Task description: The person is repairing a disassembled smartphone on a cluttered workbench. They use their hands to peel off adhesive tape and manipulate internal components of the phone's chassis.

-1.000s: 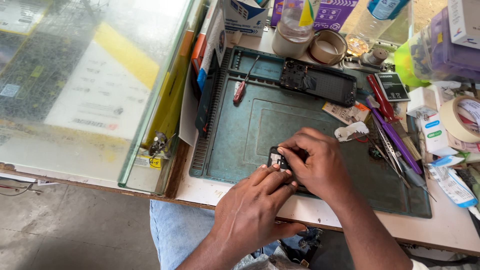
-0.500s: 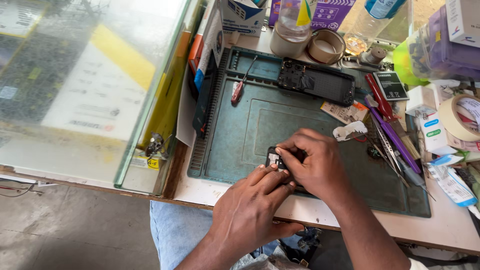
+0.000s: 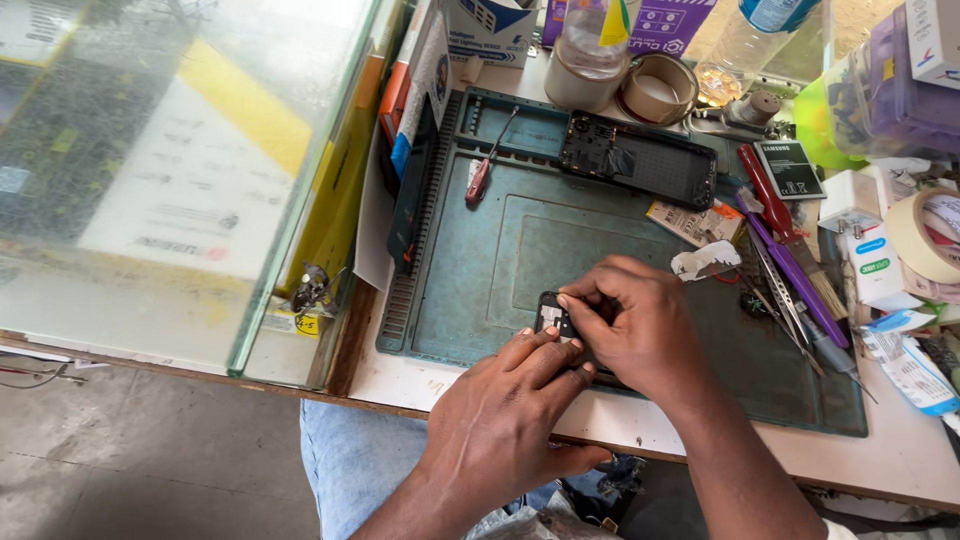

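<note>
Both hands work on a small dark phone part that lies at the near edge of a teal work mat. My right hand covers most of the part from the right, fingertips pinched on its top edge. My left hand comes from below, its fingertips pressed against the part's lower side. Only the left end of the part shows between the fingers. An opened phone body lies at the mat's far side.
A red-handled screwdriver lies on the mat's upper left. Tweezers and purple and red tools lie at the right. A tape roll, bottles and boxes crowd the back and right. A glass display case stands at the left.
Both hands stay on the part with only slight finger shifts; the camera view has drifted a little.
</note>
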